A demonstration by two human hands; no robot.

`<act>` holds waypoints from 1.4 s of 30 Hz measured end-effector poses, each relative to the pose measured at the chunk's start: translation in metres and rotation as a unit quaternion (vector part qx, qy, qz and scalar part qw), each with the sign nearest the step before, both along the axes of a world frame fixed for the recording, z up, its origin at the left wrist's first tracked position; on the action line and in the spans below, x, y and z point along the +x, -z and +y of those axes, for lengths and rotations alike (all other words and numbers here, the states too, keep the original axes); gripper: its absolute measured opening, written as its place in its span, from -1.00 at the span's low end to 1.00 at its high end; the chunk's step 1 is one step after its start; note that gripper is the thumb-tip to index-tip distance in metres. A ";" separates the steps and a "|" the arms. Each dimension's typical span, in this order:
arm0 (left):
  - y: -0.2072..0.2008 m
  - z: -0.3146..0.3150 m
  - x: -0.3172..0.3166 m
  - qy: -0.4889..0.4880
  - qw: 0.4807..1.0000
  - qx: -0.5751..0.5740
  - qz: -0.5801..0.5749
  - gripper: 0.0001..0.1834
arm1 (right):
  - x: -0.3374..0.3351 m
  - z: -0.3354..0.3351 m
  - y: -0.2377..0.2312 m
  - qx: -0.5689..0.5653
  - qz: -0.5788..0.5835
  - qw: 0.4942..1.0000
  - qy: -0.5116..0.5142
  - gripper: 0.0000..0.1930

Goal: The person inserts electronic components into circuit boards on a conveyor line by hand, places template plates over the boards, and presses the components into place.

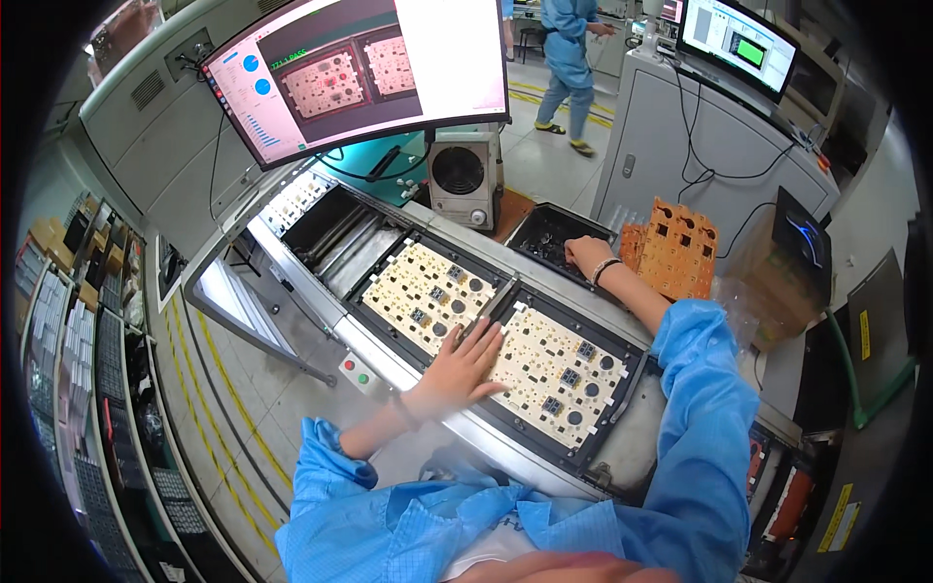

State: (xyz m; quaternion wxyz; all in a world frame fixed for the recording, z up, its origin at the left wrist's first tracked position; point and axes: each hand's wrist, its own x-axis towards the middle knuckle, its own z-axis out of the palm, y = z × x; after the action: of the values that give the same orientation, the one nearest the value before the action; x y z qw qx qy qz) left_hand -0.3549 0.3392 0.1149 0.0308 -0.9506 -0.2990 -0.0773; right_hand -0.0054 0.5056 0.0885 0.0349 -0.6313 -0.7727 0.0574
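Note:
My left hand (pixel 461 373) lies with fingers stretched across the inner edges of two cream circuit boards. The left board (pixel 413 291) and the right board (pixel 554 374) sit side by side in a black frame (pixel 509 301) on the conveyor. Both carry small square and round black components. At the far side, my right hand (pixel 590 257) is over the edge of a black bin (pixel 542 236) of small dark parts. Its fingers are curled, and what they hold, if anything, is hidden.
An orange perforated panel (pixel 677 250) stands right of the bin, near a cardboard box (pixel 777 282). A small fan unit (pixel 461 180) and a large monitor (pixel 360 78) are behind the conveyor. Another person (pixel 568 58) is on the floor beyond. Shelves (pixel 73 330) line the left.

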 end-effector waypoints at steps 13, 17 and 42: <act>-0.008 -0.016 -0.017 0.008 0.995 -0.062 -0.073 -0.42 | 0.011 -0.037 -0.027 0.143 0.107 0.978 -0.105 -0.91; -0.037 0.027 0.013 0.027 0.992 -0.115 0.034 -0.71 | 0.013 -0.034 -0.024 0.149 0.173 0.971 -0.078 -0.90; 0.052 0.246 0.193 -0.022 0.989 -0.076 -0.121 -0.88 | 0.071 -0.220 -0.049 -0.284 0.723 0.606 0.170 -0.74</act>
State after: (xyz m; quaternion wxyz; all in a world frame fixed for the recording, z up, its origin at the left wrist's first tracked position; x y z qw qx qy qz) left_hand -0.1619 0.5853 0.0629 -0.0762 -0.9270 -0.3266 -0.1681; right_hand 0.0653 0.2856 0.1379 0.4101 -0.4823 -0.3195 0.7051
